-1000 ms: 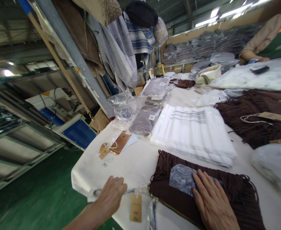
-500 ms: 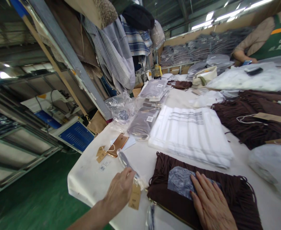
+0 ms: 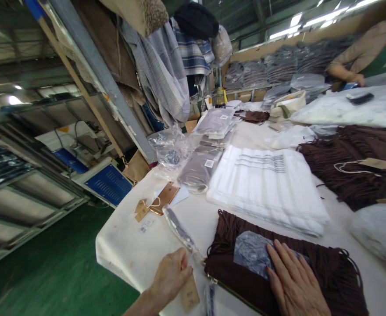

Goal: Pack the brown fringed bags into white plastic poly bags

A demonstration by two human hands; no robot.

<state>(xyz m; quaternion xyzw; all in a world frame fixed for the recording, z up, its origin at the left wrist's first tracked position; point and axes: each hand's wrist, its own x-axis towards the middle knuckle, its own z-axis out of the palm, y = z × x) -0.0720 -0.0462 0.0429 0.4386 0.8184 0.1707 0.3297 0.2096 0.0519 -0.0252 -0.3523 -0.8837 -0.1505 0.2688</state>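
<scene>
A dark brown fringed bag [image 3: 239,281] with a gold zip along its near edge lies on the white-covered table. On top of it is a crumpled sheet of bluish translucent plastic [image 3: 250,252]. My right hand [image 3: 294,278] rests flat over the bag and the sheet's right part, fingers stretched out. Beside the bag's left end, my left hand [image 3: 171,274] is closed in a pinch at the top of a brown card hang tag [image 3: 189,294]. A plastic-wrapped strap [image 3: 178,226] runs away from the bag's left corner, just beyond that hand. Another wrapped piece [image 3: 210,298] hangs near the zip end.
A folded stack of white plastic bags [image 3: 265,188] lies behind the brown bag. Grey packed items [image 3: 201,166] and a gold phone [image 3: 165,197] sit to the left. More brown fringed bags [image 3: 351,162] are on the right. A co-worker's arm [image 3: 357,52] shows at far right.
My left hand has moved nearer to me, off the wrapped strap, and the hang tag has shifted with it. My right hand stays flat on the bag; the view has turned slightly.
</scene>
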